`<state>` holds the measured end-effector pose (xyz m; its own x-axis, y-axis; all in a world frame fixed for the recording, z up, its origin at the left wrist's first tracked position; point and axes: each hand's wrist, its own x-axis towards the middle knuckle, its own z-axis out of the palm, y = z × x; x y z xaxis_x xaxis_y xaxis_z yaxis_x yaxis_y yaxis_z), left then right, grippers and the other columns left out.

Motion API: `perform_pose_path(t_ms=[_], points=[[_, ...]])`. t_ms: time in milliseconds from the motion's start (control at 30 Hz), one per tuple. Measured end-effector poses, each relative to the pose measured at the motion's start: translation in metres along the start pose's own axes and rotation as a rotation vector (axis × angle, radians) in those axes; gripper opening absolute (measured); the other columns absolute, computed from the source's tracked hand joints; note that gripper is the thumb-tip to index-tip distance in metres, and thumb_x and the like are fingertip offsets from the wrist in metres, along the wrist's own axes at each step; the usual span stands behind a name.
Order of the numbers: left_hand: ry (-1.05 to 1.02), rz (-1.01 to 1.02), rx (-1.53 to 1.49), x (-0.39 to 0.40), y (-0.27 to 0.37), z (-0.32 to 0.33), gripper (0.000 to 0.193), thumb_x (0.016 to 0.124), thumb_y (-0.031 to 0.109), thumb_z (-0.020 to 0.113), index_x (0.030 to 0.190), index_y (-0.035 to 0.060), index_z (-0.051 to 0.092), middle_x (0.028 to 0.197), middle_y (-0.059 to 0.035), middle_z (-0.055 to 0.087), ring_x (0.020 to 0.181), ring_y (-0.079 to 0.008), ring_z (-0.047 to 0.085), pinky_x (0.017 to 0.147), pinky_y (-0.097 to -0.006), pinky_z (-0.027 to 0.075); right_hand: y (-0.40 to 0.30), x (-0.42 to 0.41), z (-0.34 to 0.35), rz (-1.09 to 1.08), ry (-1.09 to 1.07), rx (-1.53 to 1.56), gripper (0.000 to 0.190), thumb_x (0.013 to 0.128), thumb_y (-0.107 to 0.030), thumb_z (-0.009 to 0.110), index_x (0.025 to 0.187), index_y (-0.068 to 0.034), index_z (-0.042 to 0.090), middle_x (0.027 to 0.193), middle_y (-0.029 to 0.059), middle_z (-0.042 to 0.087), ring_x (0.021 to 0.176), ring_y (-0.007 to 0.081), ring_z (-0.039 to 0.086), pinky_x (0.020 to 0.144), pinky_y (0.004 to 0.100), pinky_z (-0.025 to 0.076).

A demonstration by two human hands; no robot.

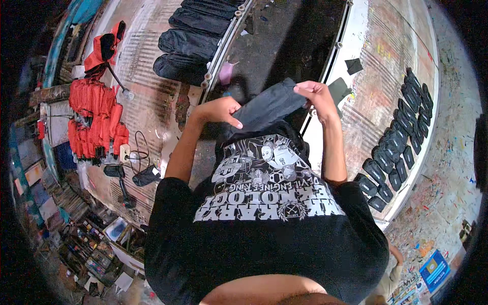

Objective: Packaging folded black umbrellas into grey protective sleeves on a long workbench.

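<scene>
A dark folded fabric piece (267, 105) is stretched between my hands, in front of my body. My left hand (222, 110) pinches its lower left end between thumb and fingers. Its upper right end is gripped by my right hand (318, 97). Just beyond my right hand, a dark green fabric piece (337, 91) lies on the edge of the right table, with a small black square piece (353, 66) farther up. Whether the held fabric has an opening, I cannot tell.
Large black fabric bundles (187, 68) lie on the left table (148, 91), beside red fabric bundles (91, 99), a power socket block (124, 152) and cords. Rows of small black pouches (389, 145) line the right table (404, 49). Part of another person's arm (396, 254) shows lower right.
</scene>
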<state>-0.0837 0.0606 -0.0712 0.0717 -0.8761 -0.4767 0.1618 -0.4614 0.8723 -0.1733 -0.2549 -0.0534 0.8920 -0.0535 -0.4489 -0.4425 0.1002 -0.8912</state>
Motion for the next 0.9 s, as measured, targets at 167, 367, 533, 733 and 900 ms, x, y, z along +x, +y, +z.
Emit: perform_pose_path(t_ms=[167, 367, 533, 733, 900], points=[[0.173, 0.067, -0.083, 0.006, -0.014, 0.003, 0.026, 0.081, 0.017, 0.076, 0.093, -0.0030, 0.063, 0.084, 0.0046, 0.062, 0.077, -0.0041, 0.052, 0.068, -0.0243, 0.043, 0.002, 0.005, 0.021, -0.027, 0.181, 0.350, 0.026, 0.094, -0.028, 0.063, 0.111, -0.008, 0.062, 0.099, -0.0016, 0.065, 0.083, 0.0067, 0.059, 0.068, 0.0236, 0.049], [0.378, 0.279, -0.389, 0.031, -0.012, 0.010, 0.027, 0.085, 0.006, 0.071, 0.108, -0.0044, 0.064, 0.098, -0.0007, 0.067, 0.088, -0.0076, 0.059, 0.078, -0.0252, 0.048, 0.025, -0.002, 0.080, -0.031, 0.026, 0.286, 0.025, 0.079, -0.014, 0.078, 0.097, -0.004, 0.063, 0.084, 0.0007, 0.069, 0.071, 0.0077, 0.059, 0.066, 0.0241, 0.046], [0.362, 0.232, -0.361, 0.027, -0.010, 0.012, 0.026, 0.084, 0.006, 0.072, 0.107, -0.0047, 0.064, 0.097, -0.0007, 0.067, 0.088, -0.0075, 0.059, 0.078, -0.0253, 0.048, 0.026, 0.014, 0.068, 0.112, 0.088, 0.164, 0.017, 0.076, -0.013, 0.081, 0.082, -0.004, 0.067, 0.078, 0.0017, 0.069, 0.063, 0.0082, 0.058, 0.058, 0.0241, 0.045], [0.273, 0.209, -0.207, 0.017, -0.012, 0.010, 0.027, 0.083, 0.007, 0.073, 0.106, -0.0050, 0.064, 0.096, -0.0004, 0.067, 0.085, -0.0073, 0.059, 0.077, -0.0253, 0.048, 0.003, 0.040, 0.023, 0.025, 0.207, 0.329, 0.012, 0.082, -0.016, 0.076, 0.081, -0.006, 0.069, 0.080, 0.0015, 0.070, 0.066, 0.0078, 0.061, 0.061, 0.0224, 0.046], [0.416, 0.243, -0.453, 0.042, 0.004, 0.014, 0.027, 0.082, 0.012, 0.076, 0.101, -0.0032, 0.066, 0.092, 0.0007, 0.067, 0.081, -0.0061, 0.059, 0.072, -0.0240, 0.048, 0.005, 0.040, 0.033, 0.036, 0.196, 0.186, 0.007, 0.085, -0.014, 0.073, 0.082, -0.009, 0.070, 0.080, -0.0004, 0.070, 0.067, 0.0062, 0.062, 0.066, 0.0241, 0.052]])
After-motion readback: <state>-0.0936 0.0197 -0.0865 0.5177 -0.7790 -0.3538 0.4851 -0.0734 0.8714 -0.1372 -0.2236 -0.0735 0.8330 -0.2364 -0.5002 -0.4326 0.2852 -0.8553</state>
